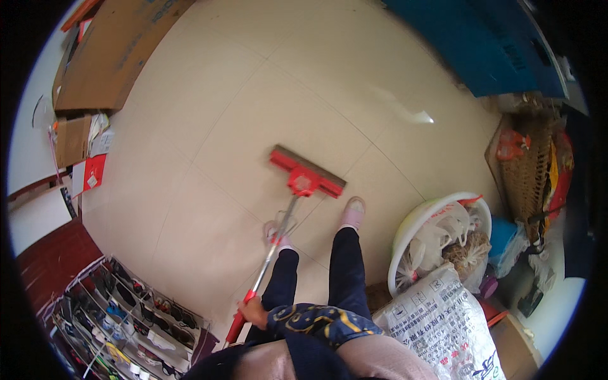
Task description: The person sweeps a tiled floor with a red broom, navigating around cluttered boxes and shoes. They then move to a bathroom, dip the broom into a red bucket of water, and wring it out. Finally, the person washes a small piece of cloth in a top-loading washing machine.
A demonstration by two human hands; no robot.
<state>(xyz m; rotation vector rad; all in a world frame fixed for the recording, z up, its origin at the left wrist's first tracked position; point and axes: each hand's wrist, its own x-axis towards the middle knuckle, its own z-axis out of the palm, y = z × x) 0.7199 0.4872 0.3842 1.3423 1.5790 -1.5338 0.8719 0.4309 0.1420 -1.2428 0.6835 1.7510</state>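
My right hand (255, 312) is closed around the red grip on the pole of a sponge mop (266, 261). The patterned blue sleeve reaches in from the right. My left hand is out of view, and so is the top end of the pole. The mop's red head (303, 180) lies on the pale tiled floor (247, 104) ahead of my feet, its dark sponge strip on the far side. The pole passes over my pink left shoe (271, 232). My right shoe (353, 212) stands just behind the right end of the head.
A rack of shoes (142, 318) stands at lower left. Cardboard boxes (111, 57) line the left wall. At right are a white-rimmed tub (394, 261) of plastic bags, a printed woven sack (437, 323), a blue bucket (502, 237) and a wicker basket (522, 175). A large blue box (479, 47) sits upper right.
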